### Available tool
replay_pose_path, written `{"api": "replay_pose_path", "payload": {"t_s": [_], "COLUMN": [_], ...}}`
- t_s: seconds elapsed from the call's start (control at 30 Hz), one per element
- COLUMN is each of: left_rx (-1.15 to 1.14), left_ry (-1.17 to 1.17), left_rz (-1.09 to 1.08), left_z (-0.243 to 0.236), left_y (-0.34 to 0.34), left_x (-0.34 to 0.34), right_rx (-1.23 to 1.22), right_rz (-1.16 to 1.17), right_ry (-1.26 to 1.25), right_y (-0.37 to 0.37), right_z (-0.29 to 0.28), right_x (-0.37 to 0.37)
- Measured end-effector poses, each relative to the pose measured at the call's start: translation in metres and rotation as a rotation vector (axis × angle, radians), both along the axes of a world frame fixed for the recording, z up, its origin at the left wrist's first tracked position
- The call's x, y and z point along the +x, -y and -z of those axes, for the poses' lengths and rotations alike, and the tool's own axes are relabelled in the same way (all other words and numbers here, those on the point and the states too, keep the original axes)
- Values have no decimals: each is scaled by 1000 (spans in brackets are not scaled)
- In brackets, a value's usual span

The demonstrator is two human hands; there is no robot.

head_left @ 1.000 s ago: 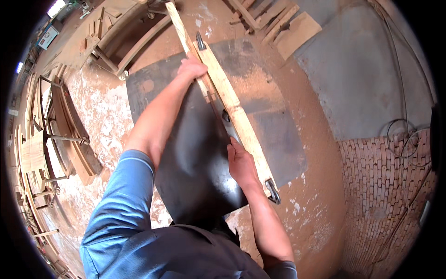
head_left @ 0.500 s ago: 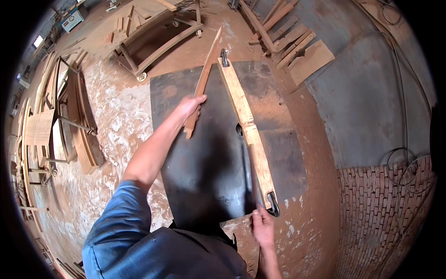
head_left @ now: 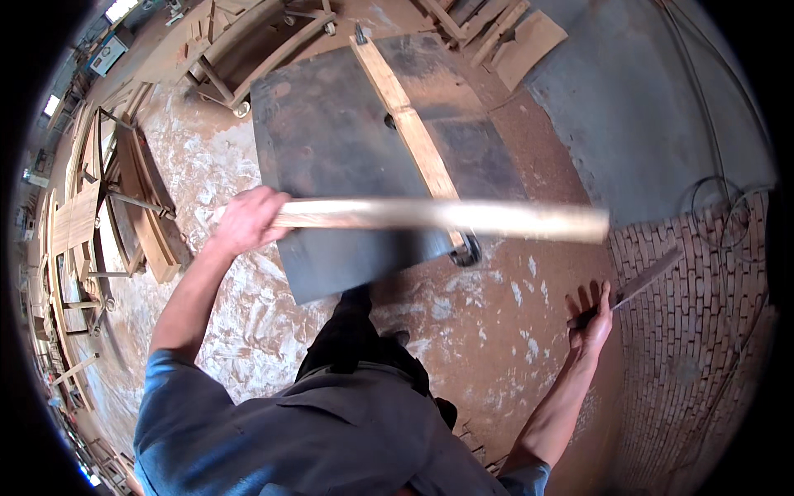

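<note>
My left hand is closed round one end of a pale wooden strip. The strip lies crosswise in the air, its far right part smeared by motion. It passes over the near end of a wooden bar fixed on a dark metal tabletop. Black clamps hold that bar at its far end and near end. Off to the right, beyond the table, my right hand holds a long flat grey blade-like tool with a dark grip, its fingers partly spread.
A wheeled wooden cart stands beyond the table. Racks with long boards line the left side. Boards lean at the far right near a grey wall. Bricks and a coiled cable are at right.
My left hand has swung the strip from pointing away to lying crosswise. My right hand has moved from beside the near clamp out to the right, with the flat tool. The view has shifted.
</note>
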State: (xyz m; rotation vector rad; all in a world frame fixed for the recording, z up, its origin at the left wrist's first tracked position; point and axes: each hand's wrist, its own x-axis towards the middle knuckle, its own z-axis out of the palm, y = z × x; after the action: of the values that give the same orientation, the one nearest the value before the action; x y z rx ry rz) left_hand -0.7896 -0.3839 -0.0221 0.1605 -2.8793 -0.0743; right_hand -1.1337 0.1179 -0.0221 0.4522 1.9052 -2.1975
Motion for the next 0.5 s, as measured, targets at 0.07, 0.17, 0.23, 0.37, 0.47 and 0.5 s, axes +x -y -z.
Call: {"api": "replay_pose_path", "payload": {"t_s": [0.07, 0.17, 0.23, 0.37, 0.47, 0.5], "left_rx": [-41, 7, 91, 25, 82, 121], "left_ry": [119, 131, 158, 144, 92, 65], "left_rz": [198, 476, 617, 632, 280, 122], "left_z": [6, 16, 29, 50, 79, 82], "left_y": [-28, -66, -83, -133, -168, -180], "left_x": [-28, -73, -107, -164, -170, -167], "right_rx": [-154, -424, -342, -210, -266, -263], "right_rz": [-96, 50, 225, 251, 152, 152], "right_ry": [144, 213, 274, 458, 385, 399], "right_y": [-78, -157, -225, -290, -297, -296], "right_z": [29, 57, 78, 92, 102, 109], "right_x": [15, 81, 135, 241, 302, 314]}}
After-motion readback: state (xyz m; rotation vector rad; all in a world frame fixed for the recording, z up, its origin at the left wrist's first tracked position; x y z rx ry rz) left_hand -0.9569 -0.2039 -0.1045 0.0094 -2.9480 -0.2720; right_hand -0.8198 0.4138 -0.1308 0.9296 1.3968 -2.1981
